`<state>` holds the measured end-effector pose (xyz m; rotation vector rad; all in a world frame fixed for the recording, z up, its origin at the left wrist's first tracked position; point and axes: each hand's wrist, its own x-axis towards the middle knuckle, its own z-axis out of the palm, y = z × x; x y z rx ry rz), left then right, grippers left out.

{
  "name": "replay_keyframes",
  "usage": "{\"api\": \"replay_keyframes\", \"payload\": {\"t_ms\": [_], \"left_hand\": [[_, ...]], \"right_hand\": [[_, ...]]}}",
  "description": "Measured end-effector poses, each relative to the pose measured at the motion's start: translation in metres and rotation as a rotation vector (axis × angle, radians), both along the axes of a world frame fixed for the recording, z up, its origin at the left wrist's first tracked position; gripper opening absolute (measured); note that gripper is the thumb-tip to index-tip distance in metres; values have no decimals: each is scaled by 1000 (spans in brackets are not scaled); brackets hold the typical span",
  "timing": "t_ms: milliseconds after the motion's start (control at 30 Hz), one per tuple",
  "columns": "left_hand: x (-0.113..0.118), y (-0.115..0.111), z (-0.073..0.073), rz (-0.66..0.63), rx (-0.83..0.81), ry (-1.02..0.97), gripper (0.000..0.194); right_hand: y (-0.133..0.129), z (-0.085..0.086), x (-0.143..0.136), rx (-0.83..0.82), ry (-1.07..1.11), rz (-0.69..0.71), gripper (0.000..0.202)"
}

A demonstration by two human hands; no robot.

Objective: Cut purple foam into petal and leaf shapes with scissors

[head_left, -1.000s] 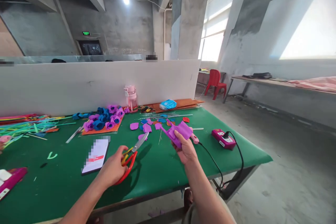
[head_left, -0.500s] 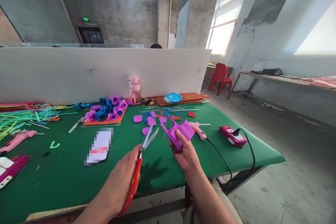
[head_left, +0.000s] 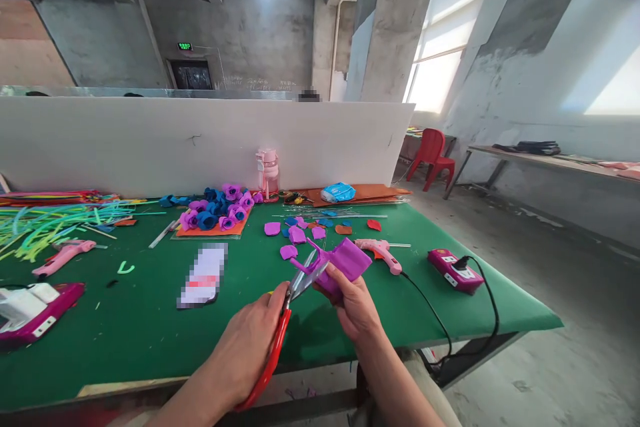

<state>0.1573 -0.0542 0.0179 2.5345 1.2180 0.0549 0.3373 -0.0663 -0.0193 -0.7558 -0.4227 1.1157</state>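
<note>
From left to right: your left hand (head_left: 245, 340) grips red-handled scissors (head_left: 274, 355), blades parted at the cut edge of a purple sheet (head_left: 353, 259), held above the green table (head_left: 150, 333) in your right hand (head_left: 357, 307); that thumb sits just beside the blades, so a slip could nick it; limp, the sheet might buckle and cut crookedly; beyond lies a pink glue gun (head_left: 379, 249), whose nozzle, if hot, could mark a dipped sheet

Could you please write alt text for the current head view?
A left hand holds red-handled metal scissors, blades open, at purple sheet material in the right hand, above a green table. Beyond lie rounded purple pieces, a pink glue gun, and purple and blue flowers.
</note>
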Motion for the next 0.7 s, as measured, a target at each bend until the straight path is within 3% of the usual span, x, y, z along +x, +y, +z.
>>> {"api": "replay_keyframes", "payload": {"t_ms": [700], "left_hand": [[6, -2, 3, -30, 38, 83, 60]], "right_hand": [[-4, -1, 0, 4, -10, 55, 29]]}}
